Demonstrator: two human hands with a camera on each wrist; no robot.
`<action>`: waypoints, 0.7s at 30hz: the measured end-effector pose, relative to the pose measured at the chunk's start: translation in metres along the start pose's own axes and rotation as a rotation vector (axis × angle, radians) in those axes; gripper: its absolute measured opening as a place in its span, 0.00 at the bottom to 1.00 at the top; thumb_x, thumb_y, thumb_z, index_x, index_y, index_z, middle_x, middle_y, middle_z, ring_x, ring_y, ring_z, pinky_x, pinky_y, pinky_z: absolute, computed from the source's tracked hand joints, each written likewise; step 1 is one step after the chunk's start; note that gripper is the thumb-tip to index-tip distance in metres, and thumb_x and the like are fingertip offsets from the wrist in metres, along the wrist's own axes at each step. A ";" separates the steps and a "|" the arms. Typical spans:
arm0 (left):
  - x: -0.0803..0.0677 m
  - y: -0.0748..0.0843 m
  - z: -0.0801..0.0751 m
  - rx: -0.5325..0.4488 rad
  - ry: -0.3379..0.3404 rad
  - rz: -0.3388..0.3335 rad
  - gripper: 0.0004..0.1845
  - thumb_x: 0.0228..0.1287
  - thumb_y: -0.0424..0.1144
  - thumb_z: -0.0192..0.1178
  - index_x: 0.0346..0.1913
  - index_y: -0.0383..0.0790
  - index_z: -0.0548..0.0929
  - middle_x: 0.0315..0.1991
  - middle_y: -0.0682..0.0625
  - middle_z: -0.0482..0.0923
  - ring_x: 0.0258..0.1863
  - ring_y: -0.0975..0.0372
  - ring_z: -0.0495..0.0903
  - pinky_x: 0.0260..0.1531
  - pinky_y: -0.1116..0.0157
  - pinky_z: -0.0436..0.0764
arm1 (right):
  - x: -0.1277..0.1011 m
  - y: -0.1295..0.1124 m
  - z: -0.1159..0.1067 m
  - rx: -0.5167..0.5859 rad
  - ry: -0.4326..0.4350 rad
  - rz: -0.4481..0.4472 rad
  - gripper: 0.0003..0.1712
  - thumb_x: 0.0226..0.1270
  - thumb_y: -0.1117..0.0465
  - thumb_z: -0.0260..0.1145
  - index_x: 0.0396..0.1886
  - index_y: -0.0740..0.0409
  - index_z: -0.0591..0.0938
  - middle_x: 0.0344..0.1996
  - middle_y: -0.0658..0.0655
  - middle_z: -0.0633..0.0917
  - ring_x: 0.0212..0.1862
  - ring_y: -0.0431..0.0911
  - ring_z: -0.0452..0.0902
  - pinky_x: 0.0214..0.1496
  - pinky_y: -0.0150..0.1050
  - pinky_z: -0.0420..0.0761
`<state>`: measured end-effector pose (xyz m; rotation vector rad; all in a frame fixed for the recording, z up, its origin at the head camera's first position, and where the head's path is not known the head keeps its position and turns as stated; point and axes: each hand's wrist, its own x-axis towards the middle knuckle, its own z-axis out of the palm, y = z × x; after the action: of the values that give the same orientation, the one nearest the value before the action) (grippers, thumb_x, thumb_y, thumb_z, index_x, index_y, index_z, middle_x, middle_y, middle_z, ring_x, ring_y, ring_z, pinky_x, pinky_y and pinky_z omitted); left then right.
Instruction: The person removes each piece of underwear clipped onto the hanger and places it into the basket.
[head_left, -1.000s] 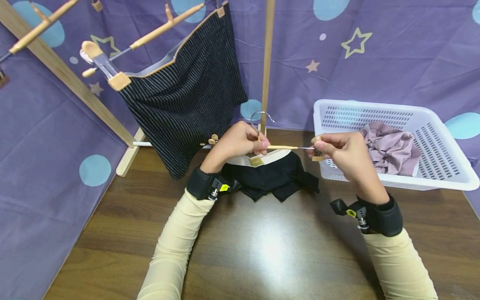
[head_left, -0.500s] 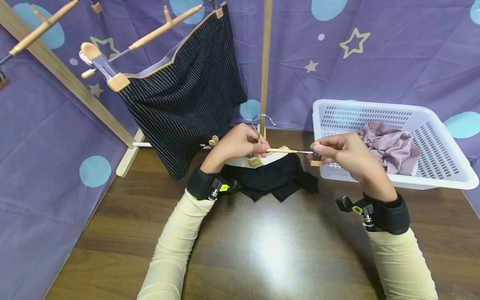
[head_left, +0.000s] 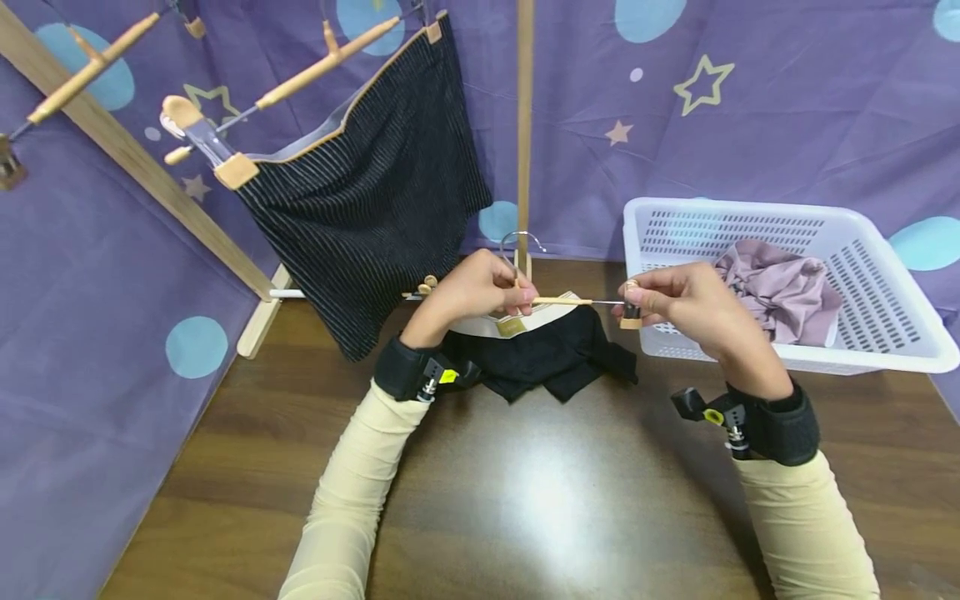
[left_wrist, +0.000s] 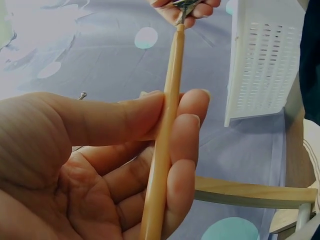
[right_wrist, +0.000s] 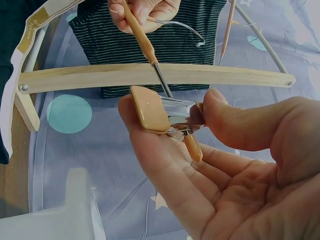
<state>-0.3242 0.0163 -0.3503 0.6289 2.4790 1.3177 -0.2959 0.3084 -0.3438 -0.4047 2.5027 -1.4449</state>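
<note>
**Head view: clip drawn out along the hanger rod**

Left hand point(head_left: 480, 287) pinches the wooden bar of the clip hanger point(head_left: 558, 301) between thumb and fingers; left wrist view shows thumb pressed across the bar, fingers curled behind it. Right hand point(head_left: 675, 300) pinches the clip point(head_left: 631, 314) at the bar's far end, thumb and forefinger squeezing its wooden pad and metal spring, as the right wrist view point(right_wrist: 160, 112) shows plainly.

Change since a second ago: the right hand has slid a little outward and lower, and more of the thin metal rod now shows between bar end and clip. Left hand has barely shifted. Judgement: the clip is being set wider on its rod, likely to match the waistband below.

Black garment point(head_left: 543, 354) lies on the table point(head_left: 525, 500) directly under the hanger, its pale waistband just beneath the bar, not yet clipped. Striped shorts point(head_left: 367, 208) hang on the rack behind. Basket point(head_left: 885, 350) at right holds a mauve cloth point(head_left: 780, 292).
</note>
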 end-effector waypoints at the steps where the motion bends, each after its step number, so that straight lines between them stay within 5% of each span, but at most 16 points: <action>1: 0.000 0.000 0.000 -0.001 -0.002 -0.003 0.09 0.70 0.30 0.63 0.37 0.24 0.88 0.28 0.44 0.88 0.26 0.57 0.83 0.24 0.74 0.76 | 0.000 0.000 0.000 -0.006 -0.001 0.001 0.21 0.76 0.58 0.64 0.55 0.73 0.82 0.35 0.53 0.93 0.33 0.36 0.88 0.39 0.31 0.87; 6: 0.001 0.000 -0.002 0.031 -0.025 -0.020 0.10 0.71 0.31 0.63 0.37 0.24 0.89 0.29 0.44 0.89 0.23 0.68 0.80 0.24 0.74 0.77 | 0.002 0.000 0.001 -0.035 -0.005 -0.010 0.21 0.77 0.58 0.64 0.54 0.73 0.83 0.37 0.57 0.92 0.33 0.36 0.88 0.39 0.31 0.86; 13: 0.003 0.006 -0.005 0.118 -0.081 -0.056 0.10 0.72 0.34 0.63 0.38 0.29 0.89 0.31 0.45 0.90 0.28 0.59 0.87 0.25 0.74 0.79 | -0.001 -0.002 0.000 -0.029 -0.004 -0.036 0.19 0.76 0.60 0.64 0.54 0.73 0.83 0.37 0.59 0.92 0.33 0.35 0.88 0.38 0.33 0.87; 16: 0.002 0.010 -0.005 0.118 -0.100 -0.080 0.10 0.71 0.34 0.64 0.38 0.29 0.90 0.32 0.44 0.90 0.28 0.62 0.87 0.27 0.73 0.80 | -0.002 -0.002 -0.001 -0.028 -0.005 -0.038 0.18 0.77 0.61 0.63 0.54 0.74 0.83 0.38 0.60 0.92 0.33 0.36 0.88 0.39 0.33 0.87; 21: -0.001 0.017 -0.004 0.088 -0.133 -0.145 0.10 0.71 0.35 0.64 0.41 0.29 0.90 0.34 0.43 0.90 0.37 0.52 0.90 0.29 0.70 0.83 | -0.003 -0.003 -0.004 -0.012 -0.019 -0.043 0.19 0.76 0.62 0.63 0.54 0.75 0.82 0.39 0.64 0.91 0.35 0.37 0.89 0.41 0.31 0.88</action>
<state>-0.3203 0.0218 -0.3338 0.5264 2.4341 1.0841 -0.2939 0.3111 -0.3397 -0.4753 2.5031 -1.4359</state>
